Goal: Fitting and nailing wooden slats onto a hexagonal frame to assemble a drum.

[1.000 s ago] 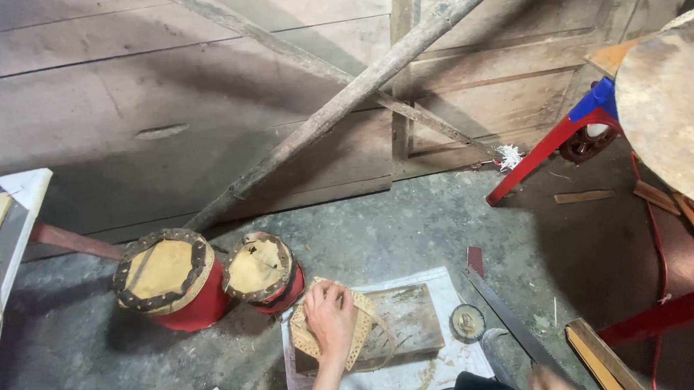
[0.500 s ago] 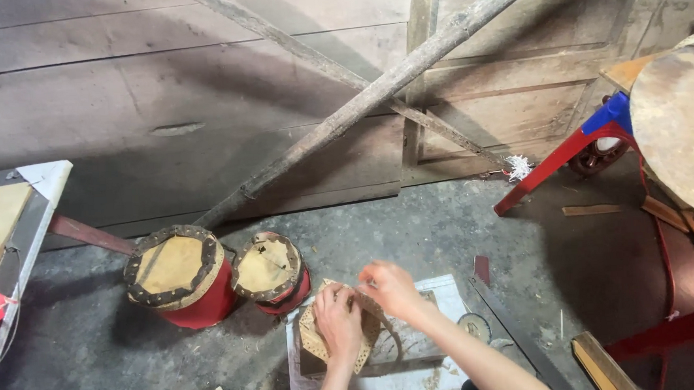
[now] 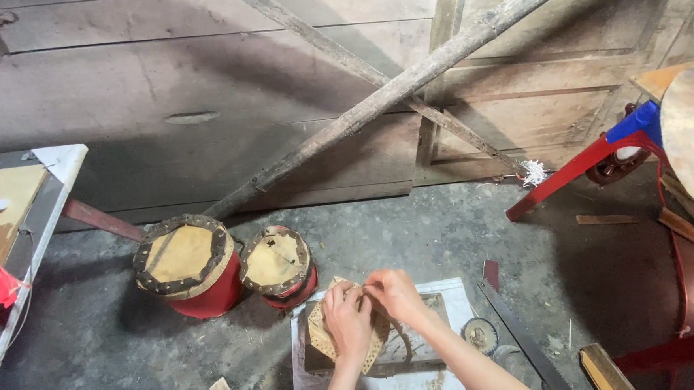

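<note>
While two red drums (image 3: 232, 268) stand near, left hand (image 3: 347, 320), right hand (image 3: 396, 294) pinch one tan perforated piece (image 3: 327, 337).

The grey concrete floor (image 3: 412, 231) bears two red drums (image 3: 186, 265), a white sheet (image 3: 455, 292) and wood scraps (image 3: 605, 219).

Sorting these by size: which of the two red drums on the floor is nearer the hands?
The smaller red drum with the tan skin top, right of the larger red drum; it sits just beside the left hand.
</note>
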